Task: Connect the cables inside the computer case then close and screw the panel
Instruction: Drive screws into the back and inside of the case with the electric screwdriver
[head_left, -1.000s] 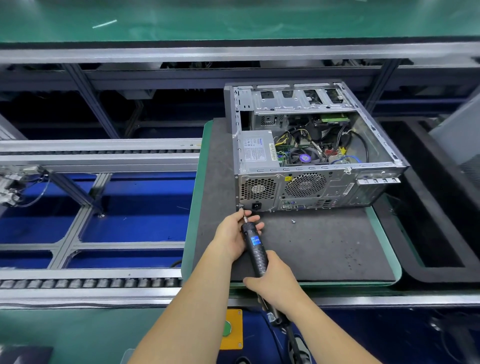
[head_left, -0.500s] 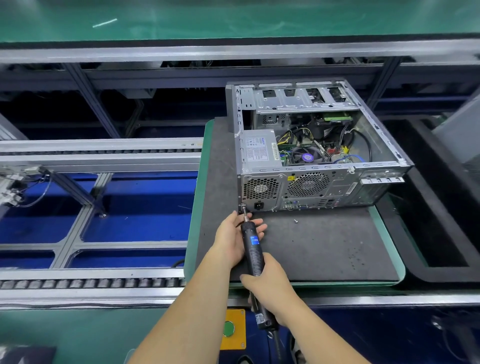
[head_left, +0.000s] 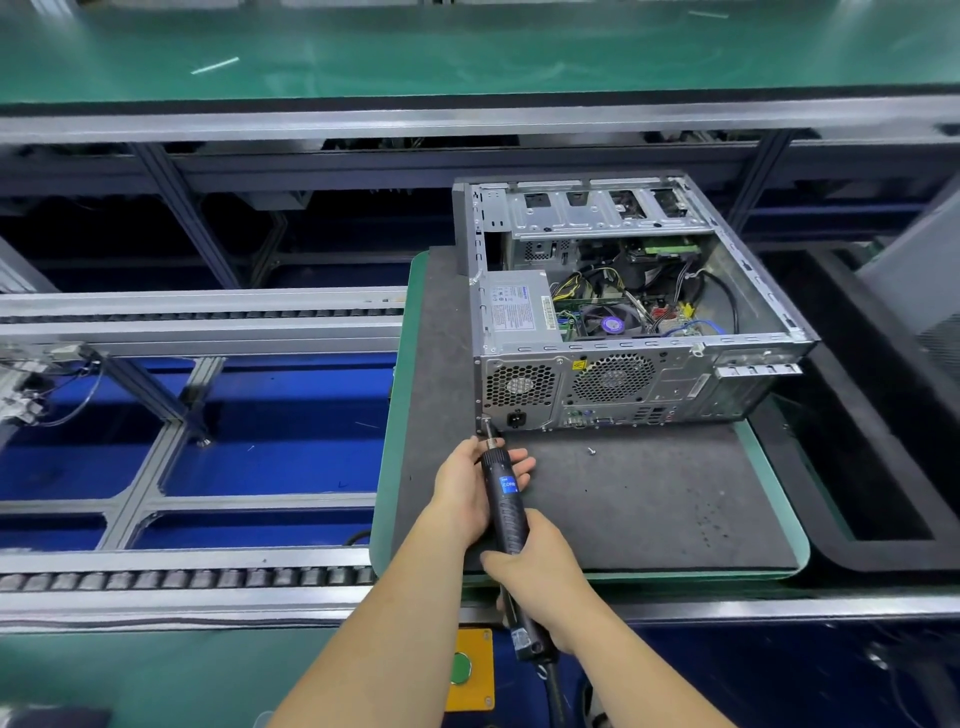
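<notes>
This is a factory assembly line for computers. An open computer case (head_left: 623, 322) lies on a dark padded pallet with a green rim (head_left: 395, 415), and roller conveyor rails (head_left: 197, 577) of aluminium profile run off to the left over a blue floor. Green-surfaced worktops (head_left: 467, 52) span the far side, and a yellow box with a green push button (head_left: 467, 670) sits on the near edge.

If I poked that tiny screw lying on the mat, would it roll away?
Probably only a little. The loose screw lies on a dark foam-like mat that looks soft and grippy, so it would likely stop quickly. A screw's wide head tends to make it roll in a curve. It looks tiny, so it is probably very light.
</notes>
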